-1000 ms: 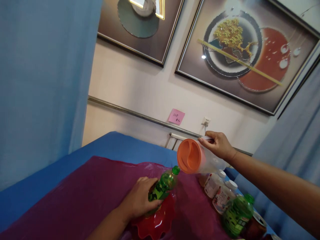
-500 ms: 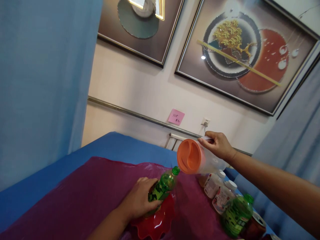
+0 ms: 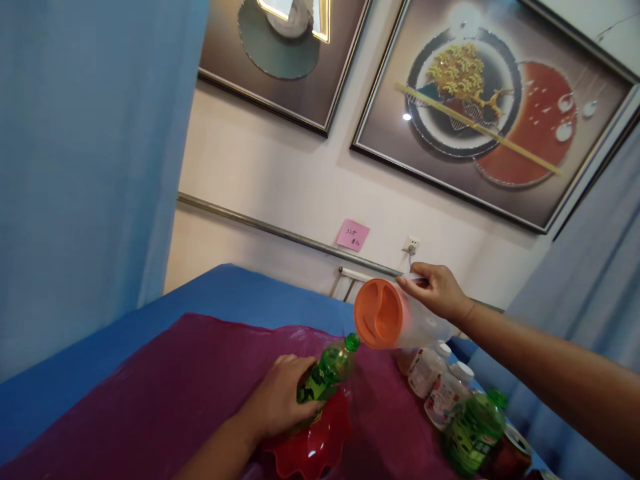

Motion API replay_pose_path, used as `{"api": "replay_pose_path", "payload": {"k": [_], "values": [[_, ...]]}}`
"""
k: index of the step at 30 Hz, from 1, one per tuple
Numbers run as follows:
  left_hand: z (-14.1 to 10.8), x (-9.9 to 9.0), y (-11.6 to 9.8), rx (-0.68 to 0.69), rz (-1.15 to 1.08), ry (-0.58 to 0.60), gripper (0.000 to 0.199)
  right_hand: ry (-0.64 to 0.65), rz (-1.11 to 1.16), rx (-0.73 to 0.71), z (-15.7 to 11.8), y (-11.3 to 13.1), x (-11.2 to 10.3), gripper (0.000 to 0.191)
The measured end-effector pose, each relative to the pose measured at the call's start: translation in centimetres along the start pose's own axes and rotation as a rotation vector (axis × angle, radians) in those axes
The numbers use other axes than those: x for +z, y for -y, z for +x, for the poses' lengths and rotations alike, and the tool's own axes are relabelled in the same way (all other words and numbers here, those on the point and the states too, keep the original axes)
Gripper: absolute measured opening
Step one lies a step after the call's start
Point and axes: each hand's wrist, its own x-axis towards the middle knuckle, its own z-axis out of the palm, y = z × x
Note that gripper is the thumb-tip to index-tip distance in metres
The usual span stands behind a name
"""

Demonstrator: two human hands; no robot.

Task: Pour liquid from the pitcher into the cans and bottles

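Observation:
My left hand (image 3: pixel 283 400) is wrapped round a green-labelled plastic bottle (image 3: pixel 327 373), which leans to the right over a red wavy-rimmed bowl (image 3: pixel 317 443). My right hand (image 3: pixel 437 290) grips the handle of a clear pitcher with an orange lid (image 3: pixel 379 313). The pitcher is tipped on its side, its lid facing left and down, close to the bottle's green mouth. Whether liquid runs between them I cannot tell. The fingers of my left hand are partly hidden behind the bottle.
White-capped bottles (image 3: pixel 445 397), a second green bottle (image 3: pixel 475 430) and a dark red can (image 3: pixel 510 453) line the right edge. A purple sheet (image 3: pixel 165 400) covers the blue table (image 3: pixel 235 293). Blue curtains (image 3: pixel 90 167) hang on both sides; a metal rail (image 3: pixel 280 232) crosses the wall.

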Motion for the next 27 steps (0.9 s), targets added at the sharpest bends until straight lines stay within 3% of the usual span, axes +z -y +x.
{"api": "replay_pose_path", "payload": {"k": [27], "values": [[-0.08,-0.08,-0.04,0.000,-0.002,-0.003,0.038,-0.001,-0.013,-0.013,-0.21,-0.15,-0.03,0.050]]}}
